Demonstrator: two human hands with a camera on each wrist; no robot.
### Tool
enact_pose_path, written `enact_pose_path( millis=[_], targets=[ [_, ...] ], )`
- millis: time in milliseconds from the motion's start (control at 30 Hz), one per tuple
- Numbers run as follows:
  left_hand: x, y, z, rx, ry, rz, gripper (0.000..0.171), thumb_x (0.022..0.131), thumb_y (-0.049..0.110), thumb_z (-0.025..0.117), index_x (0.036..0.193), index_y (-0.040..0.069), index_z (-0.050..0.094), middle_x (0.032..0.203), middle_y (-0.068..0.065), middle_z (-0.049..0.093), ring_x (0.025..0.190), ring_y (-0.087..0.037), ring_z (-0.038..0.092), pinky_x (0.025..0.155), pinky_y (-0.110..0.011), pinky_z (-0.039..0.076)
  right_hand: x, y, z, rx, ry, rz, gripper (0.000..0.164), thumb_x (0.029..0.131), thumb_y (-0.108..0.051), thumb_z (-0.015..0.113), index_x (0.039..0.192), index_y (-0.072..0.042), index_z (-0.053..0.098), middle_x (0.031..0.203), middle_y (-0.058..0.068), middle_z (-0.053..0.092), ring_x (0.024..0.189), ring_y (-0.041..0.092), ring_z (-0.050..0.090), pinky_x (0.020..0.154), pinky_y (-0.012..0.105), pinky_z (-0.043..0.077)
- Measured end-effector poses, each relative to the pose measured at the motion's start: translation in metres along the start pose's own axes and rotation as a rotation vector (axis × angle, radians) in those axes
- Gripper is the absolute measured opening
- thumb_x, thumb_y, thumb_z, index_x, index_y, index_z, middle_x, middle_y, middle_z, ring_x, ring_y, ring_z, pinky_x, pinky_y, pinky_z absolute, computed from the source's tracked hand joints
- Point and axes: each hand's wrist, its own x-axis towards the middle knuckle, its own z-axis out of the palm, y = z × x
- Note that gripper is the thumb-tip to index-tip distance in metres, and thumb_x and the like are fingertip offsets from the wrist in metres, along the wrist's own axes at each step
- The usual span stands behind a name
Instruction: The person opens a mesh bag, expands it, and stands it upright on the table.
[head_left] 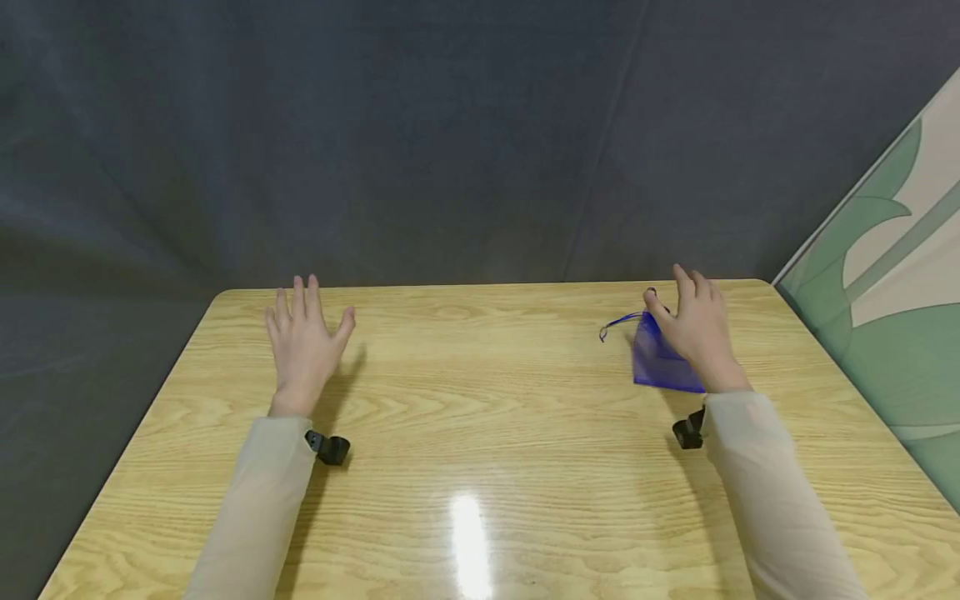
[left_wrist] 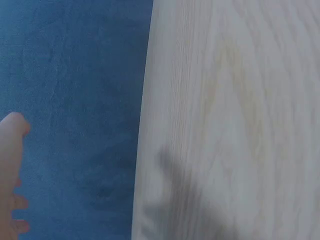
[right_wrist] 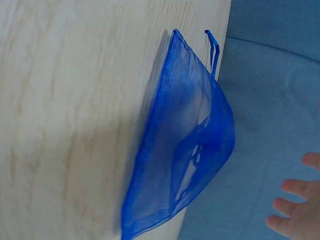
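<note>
Evidently the left hand (head_left: pixel 302 354) is spread wide, its fingers straight and its thumb held well out, above the table (head_left: pixel 480 400) near the far left corner; a shadow falls on the wood just beside it. The right hand (head_left: pixel 697 325) also has its fingers and thumb well parted, above the table toward the far right corner. Below it lies a sheer blue mesh bag (head_left: pixel 654 358), near the far edge and partly hidden by that hand in the head view. The right wrist view shows the right hand's fingers apart from the bag. A thin blue drawstring (head_left: pixel 622 319) runs out from the bag toward the middle of the table and ends in a small loop. Each wrist, at the cuff of a pale sleeve (head_left: pixel 772 492), carries a small black device (head_left: pixel 330 450). Beyond the far edge hangs a dark cloth (head_left: pixel 420 142); beside the right edge stands a green-and-white panel (head_left: pixel 892 292).
</note>
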Motion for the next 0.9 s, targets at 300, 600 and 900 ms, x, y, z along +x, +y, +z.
enact_pose_path(
  millis=[300, 600, 900],
  targets=[
    [-0.006, 0.009, 0.010, -0.329, -0.025, -0.058, 0.052, 0.101, 0.028, 0.043, 0.142, -0.002, 0.038, 0.140, -0.025, 0.048, 0.125, -0.044, 0.048, 0.100, -0.057, 0.044, -0.006, 0.020, 0.002, 0.212, -0.038, 0.085, 0.059, 0.101, -0.030, 0.040, 0.142, 0.012, 0.030, 0.133, 0.044, 0.037, 0.123, 0.057, 0.037, 0.101, 0.066, 0.035],
    [-0.012, 0.016, 0.029, -0.631, -0.216, -0.136, 0.043, 0.101, 0.019, 0.041, 0.140, 0.001, 0.043, 0.132, -0.023, 0.055, 0.120, -0.037, 0.053, 0.102, -0.047, 0.046, -0.013, 0.041, 0.006, 0.257, -0.148, 0.170, 0.053, 0.102, -0.024, 0.038, 0.141, 0.011, 0.032, 0.133, 0.041, 0.039, 0.122, 0.056, 0.040, 0.095, 0.061, 0.044],
    [-0.018, 0.033, 0.044, -0.965, -0.447, -0.214, 0.042, 0.101, 0.013, 0.044, 0.141, 0.000, 0.040, 0.137, -0.023, 0.049, 0.122, -0.034, 0.053, 0.102, -0.040, 0.049, -0.016, 0.049, 0.013, 0.324, -0.155, 0.262, 0.049, 0.100, -0.021, 0.045, 0.136, 0.012, 0.041, 0.127, 0.039, 0.048, 0.094, 0.025, 0.058, 0.068, 0.015, 0.042]
  ],
)
